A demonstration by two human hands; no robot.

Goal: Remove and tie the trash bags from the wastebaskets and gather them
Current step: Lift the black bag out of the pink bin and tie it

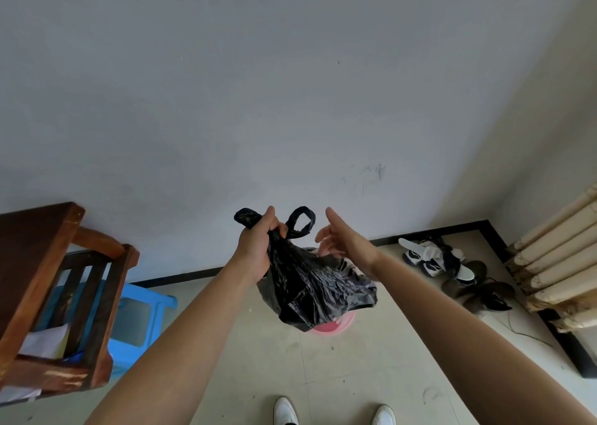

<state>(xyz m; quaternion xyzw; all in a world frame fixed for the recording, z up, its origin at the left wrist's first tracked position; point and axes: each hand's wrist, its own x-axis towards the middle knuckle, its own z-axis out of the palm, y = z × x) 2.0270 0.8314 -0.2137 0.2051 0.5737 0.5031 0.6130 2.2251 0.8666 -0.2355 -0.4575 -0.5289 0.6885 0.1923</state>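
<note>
The black trash bag (310, 292) hangs in the air, right above the pink wastebasket (339, 323) on the floor (323, 360). Only one hand has it, so it could slip and fall. Trash might spill out if the top is not tied tight, and I cannot tell if there is a knot yet. The thin bag could also rip if it gets pulled hard. The left hand (256, 243) is a fist around the bag's neck, with two handle loops (303, 221) sticking up. The right hand (342, 242) is spread open close beside the bag, holding nothing. Both arms reach out in front.
</note>
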